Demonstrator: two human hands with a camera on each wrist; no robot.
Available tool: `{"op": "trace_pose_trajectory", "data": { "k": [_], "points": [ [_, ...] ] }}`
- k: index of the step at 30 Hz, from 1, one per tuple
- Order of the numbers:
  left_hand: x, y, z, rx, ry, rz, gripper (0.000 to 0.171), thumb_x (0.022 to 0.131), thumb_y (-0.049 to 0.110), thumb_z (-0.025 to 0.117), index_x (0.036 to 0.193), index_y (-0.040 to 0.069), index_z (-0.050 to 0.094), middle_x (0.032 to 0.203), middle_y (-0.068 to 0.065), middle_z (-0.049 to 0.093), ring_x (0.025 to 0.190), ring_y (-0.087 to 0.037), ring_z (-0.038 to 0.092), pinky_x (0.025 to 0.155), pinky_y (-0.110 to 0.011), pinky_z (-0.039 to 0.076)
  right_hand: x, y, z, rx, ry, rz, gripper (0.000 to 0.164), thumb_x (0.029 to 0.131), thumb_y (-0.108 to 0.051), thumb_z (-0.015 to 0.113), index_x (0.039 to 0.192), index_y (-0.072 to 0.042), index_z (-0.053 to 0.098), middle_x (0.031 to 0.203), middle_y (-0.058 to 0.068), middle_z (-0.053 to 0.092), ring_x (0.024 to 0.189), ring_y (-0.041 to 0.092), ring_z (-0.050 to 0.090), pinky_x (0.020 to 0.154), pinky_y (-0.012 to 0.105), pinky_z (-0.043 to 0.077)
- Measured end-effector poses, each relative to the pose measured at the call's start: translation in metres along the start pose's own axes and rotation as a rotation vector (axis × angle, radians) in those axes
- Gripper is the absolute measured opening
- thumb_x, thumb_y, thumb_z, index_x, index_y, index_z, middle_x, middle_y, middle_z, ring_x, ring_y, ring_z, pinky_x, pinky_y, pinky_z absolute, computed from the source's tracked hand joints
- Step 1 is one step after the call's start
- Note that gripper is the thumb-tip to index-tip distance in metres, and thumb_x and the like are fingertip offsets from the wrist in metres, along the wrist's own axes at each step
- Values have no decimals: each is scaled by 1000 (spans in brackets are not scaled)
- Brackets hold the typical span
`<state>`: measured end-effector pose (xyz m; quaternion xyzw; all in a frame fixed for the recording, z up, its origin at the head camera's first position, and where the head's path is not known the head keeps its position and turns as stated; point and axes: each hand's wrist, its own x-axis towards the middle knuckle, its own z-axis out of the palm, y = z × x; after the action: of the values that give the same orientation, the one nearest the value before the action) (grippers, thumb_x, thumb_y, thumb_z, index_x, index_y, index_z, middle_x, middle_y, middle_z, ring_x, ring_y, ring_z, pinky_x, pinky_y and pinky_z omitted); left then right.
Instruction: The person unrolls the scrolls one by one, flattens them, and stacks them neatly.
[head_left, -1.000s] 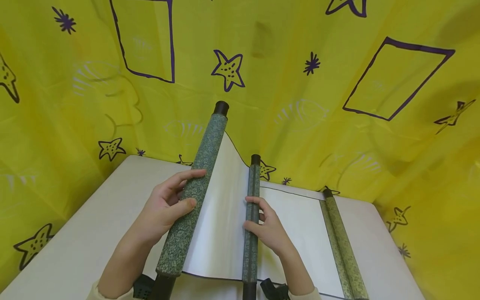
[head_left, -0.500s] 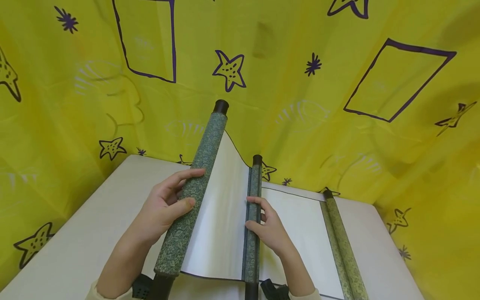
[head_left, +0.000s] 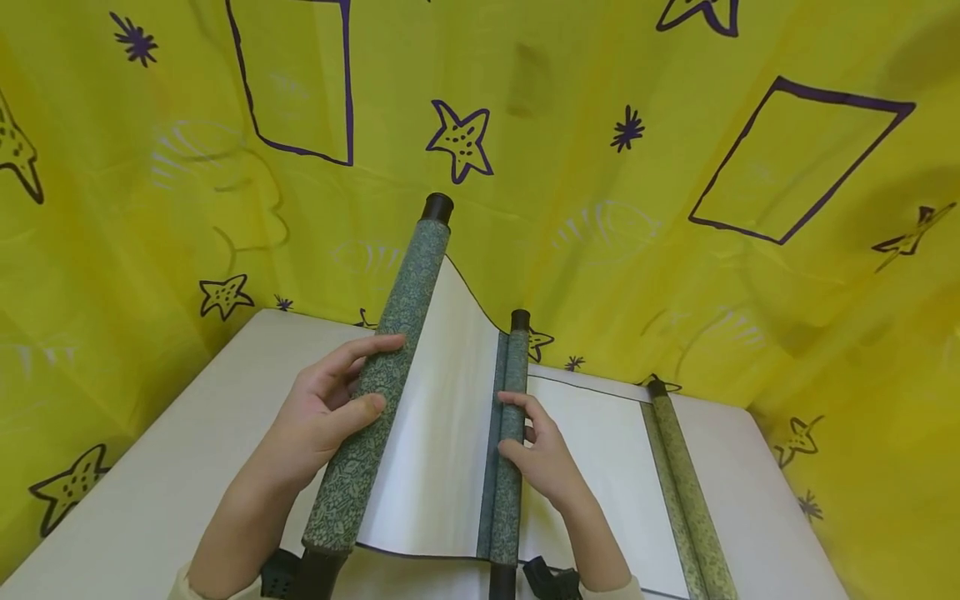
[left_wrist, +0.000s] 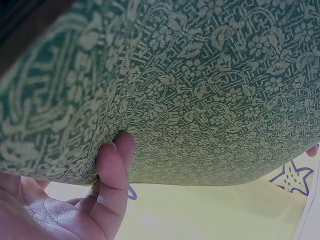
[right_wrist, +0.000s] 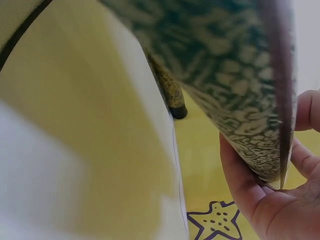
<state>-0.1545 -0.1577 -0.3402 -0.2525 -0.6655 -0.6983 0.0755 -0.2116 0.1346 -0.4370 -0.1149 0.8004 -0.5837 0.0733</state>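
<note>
A scroll covered in green floral fabric with black rod ends is held up, partly unrolled, in the head view. My left hand (head_left: 322, 417) grips its thick roll (head_left: 408, 283), which tilts with the far end up and to the right; thumb and forefinger lie across the fabric. My right hand (head_left: 543, 454) holds the thinner roller (head_left: 508, 517) between thumb and fingers. White paper (head_left: 435, 442) curves between the two rolls, a dark green strip (head_left: 491, 475) edging it beside the thin roller. The left wrist view shows the patterned fabric (left_wrist: 210, 100) over my curled fingers.
Below and to the right, a second scroll lies spread on the white table (head_left: 772, 492), its white sheet (head_left: 600, 450) ending at an olive-green roller (head_left: 686, 483). A yellow curtain (head_left: 555, 258) with drawn starfish surrounds the table.
The thin roller has turned and shifted slightly right in my right hand, baring more of the dark green strip. My left hand and the thick roll have moved slightly left.
</note>
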Motion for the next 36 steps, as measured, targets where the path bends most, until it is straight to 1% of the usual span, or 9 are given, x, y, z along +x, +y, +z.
{"op": "trace_pose_trajectory", "data": {
  "k": [5, 13, 18, 22, 24, 26, 28, 30, 36],
  "points": [
    [-1, 2, 0, 16, 16, 15, 51, 93, -6, 57, 143, 4, 51, 150, -6, 47, 141, -20, 39, 93, -23, 50, -2, -1, -1, 1, 7, 12, 58, 89, -1, 64, 139, -28, 51, 151, 10, 39, 118, 36, 57, 85, 41, 55],
    [-1, 5, -1, -66, -21, 51, 52, 94, -10, 53, 144, 2, 49, 150, -13, 41, 117, -20, 59, 79, -30, 57, -4, -2, -4, -25, 20, 13, 58, 89, -2, 65, 140, -26, 51, 148, 12, 42, 119, 37, 57, 84, 42, 55],
    [-2, 5, -5, 2, 4, 33, 51, 93, -9, 54, 143, 3, 50, 151, -9, 43, 140, -28, 40, 86, -24, 54, -2, 0, -6, -33, 24, 14, 60, 87, -2, 70, 139, -26, 53, 140, 12, 48, 109, 31, 62, 78, 41, 57],
    [-2, 2, -12, 104, 21, -51, 52, 93, -7, 54, 142, 8, 53, 151, -6, 44, 147, -33, 27, 88, -22, 50, -2, 2, -13, -74, 33, 26, 60, 86, -1, 68, 138, -27, 54, 137, 13, 50, 107, 31, 62, 73, 41, 58],
    [0, -1, -15, 156, 13, -97, 53, 93, -6, 53, 142, 13, 52, 152, -4, 42, 140, -30, 39, 83, -23, 50, -4, 4, -20, -112, 44, 39, 59, 87, -2, 68, 137, -29, 54, 138, 14, 49, 108, 31, 61, 73, 39, 57],
    [1, -6, -18, 221, -1, -139, 56, 92, -5, 52, 144, 18, 51, 153, -3, 41, 117, -25, 55, 75, -25, 49, -8, 4, -29, -148, 52, 55, 59, 87, -4, 68, 138, -30, 53, 141, 13, 47, 108, 31, 60, 72, 37, 56],
    [2, -12, -20, 287, -30, -181, 59, 92, -2, 51, 146, 23, 50, 151, -4, 42, 94, -20, 57, 67, -28, 47, -11, 4, -38, -179, 51, 58, 58, 88, -5, 69, 138, -30, 53, 144, 13, 44, 106, 31, 59, 71, 35, 55],
    [3, -19, -23, 363, -58, -225, 59, 92, 0, 51, 145, 26, 51, 146, -5, 46, 73, -18, 47, 60, -28, 44, -14, 4, -46, -208, 43, 53, 57, 88, -7, 70, 138, -30, 52, 144, 13, 44, 104, 30, 58, 70, 34, 53],
    [1, -39, -26, 532, -92, -292, 38, 94, 9, 57, 129, 24, 61, 131, -8, 58, 74, -20, 48, 58, -29, 43, -19, -2, -64, -273, 12, 43, 57, 89, -9, 71, 139, -28, 52, 143, 10, 45, 99, 28, 56, 68, 33, 54]
  ]
}}
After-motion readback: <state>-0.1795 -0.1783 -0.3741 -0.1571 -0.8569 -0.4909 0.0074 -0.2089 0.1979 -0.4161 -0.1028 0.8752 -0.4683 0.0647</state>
